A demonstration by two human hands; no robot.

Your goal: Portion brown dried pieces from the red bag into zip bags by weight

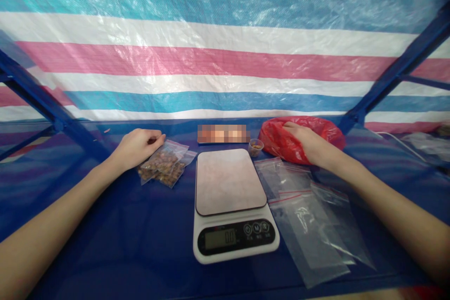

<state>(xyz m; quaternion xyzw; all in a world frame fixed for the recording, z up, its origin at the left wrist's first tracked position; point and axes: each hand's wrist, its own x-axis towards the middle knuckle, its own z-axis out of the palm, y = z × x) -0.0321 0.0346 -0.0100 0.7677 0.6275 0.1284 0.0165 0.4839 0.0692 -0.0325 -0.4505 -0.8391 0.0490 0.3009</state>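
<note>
On the left of the blue table, my left hand [142, 146] is closed, with thumb and fingertips at the top edge of a small clear zip bag [164, 158] of brown pellets or nuts. This bag lies over another filled one [172, 179]. My right hand [298, 137] reaches into a red plastic bag [281, 145]; its fingers are hidden in there. Between my hands stands a white kitchen scale [230, 183] with a bare plate, its display reading 0.0. Close to the red bag is a small clear cup [255, 147] with brown pieces inside.
Several flat clear zip bags [309, 229] overlap to the right of the scale. Behind the scale lies a flat object [223, 134] whose surface is pixelated. Blue metal struts [397, 75] flank a striped plastic sheet [218, 61] at the back.
</note>
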